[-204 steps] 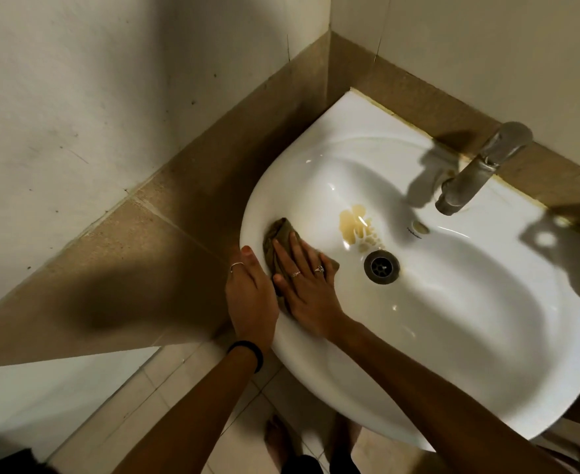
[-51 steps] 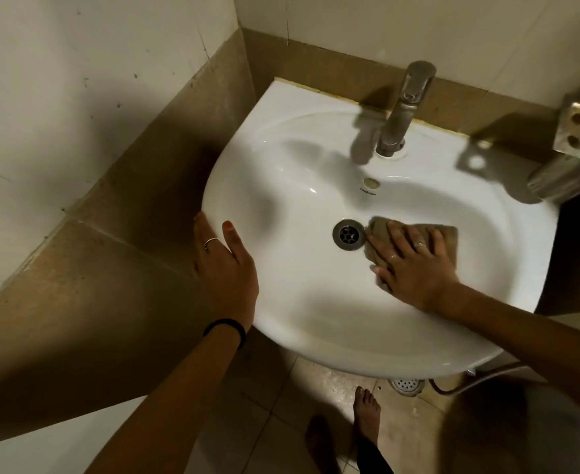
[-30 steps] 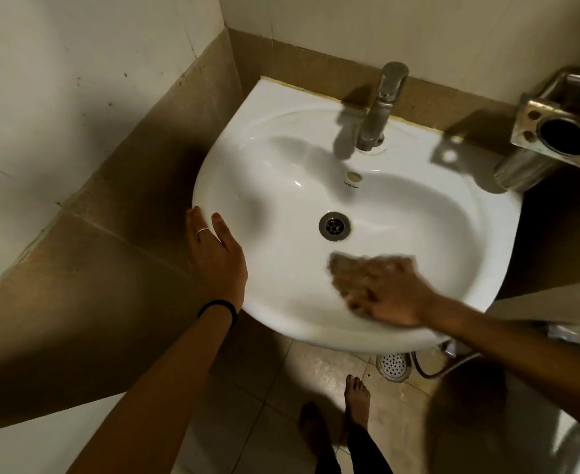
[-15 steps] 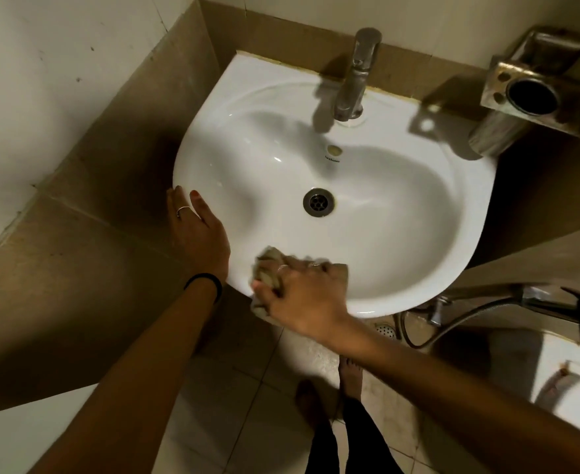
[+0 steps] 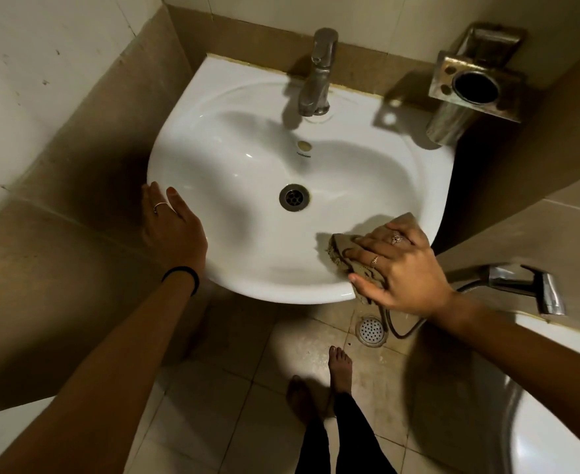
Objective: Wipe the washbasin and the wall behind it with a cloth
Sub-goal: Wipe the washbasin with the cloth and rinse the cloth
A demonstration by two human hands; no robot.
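Washbasin sat white and glossy in the tiled corner, seen from my head camera, the only view I had. My right hand lay flat with fingers spread, pressing the brown cloth against the front right rim, part of it draped over the edge. My left hand rested open on the left rim, fingers loosely together, steadying. I saw no stains in the bowl around the drain, so I judged the basin nearly wiped. The tap and the wall behind looked untouched; that part I judged remaining.
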